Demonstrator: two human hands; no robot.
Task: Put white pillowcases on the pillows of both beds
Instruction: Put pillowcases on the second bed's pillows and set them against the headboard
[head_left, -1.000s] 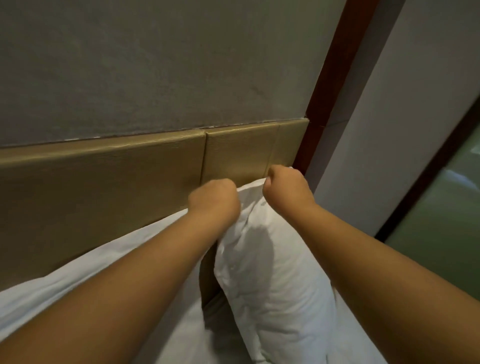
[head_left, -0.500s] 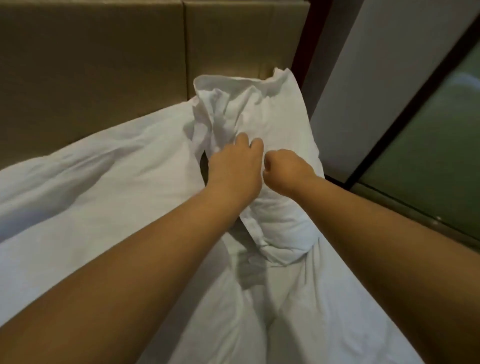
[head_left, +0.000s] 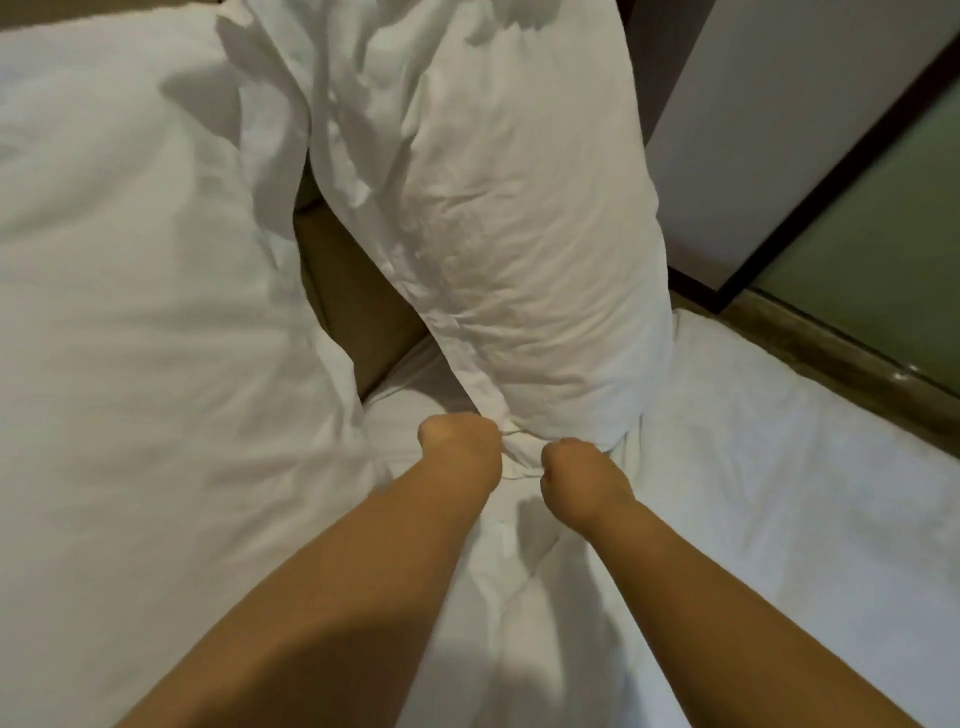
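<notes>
Gripped with curled left hand (head_left: 460, 441) and right hand (head_left: 582, 478) the lower edge of white pillowcase (head_left: 519, 234), upright at twelve o'clock on bed (head_left: 779, 493).

The tall white cloth pillowcase (head_left: 519, 234) is matt fabric, with sharp creases down its left side and finer wrinkles across its front. It puckers tightly at its bottom edge, where the left hand (head_left: 460, 447) and right hand (head_left: 582, 478) grip it. The white bed sheet (head_left: 779, 493) is similar matt cloth, smoother, with shallow folds. Toward the bed's left edge, the broad white cloth pillow (head_left: 130, 286) looks soft, matt and lightly rumpled. The tan padded headboard panel (head_left: 358, 312) has a smooth, faintly sheened, leather-like skin. Beyond the bed's right edge, the brown wooden ledge (head_left: 831, 358) is glossy with small highlights. The green panel (head_left: 883, 234) looks frosted and dull, and the pale wall (head_left: 779, 104) is matt.
</notes>
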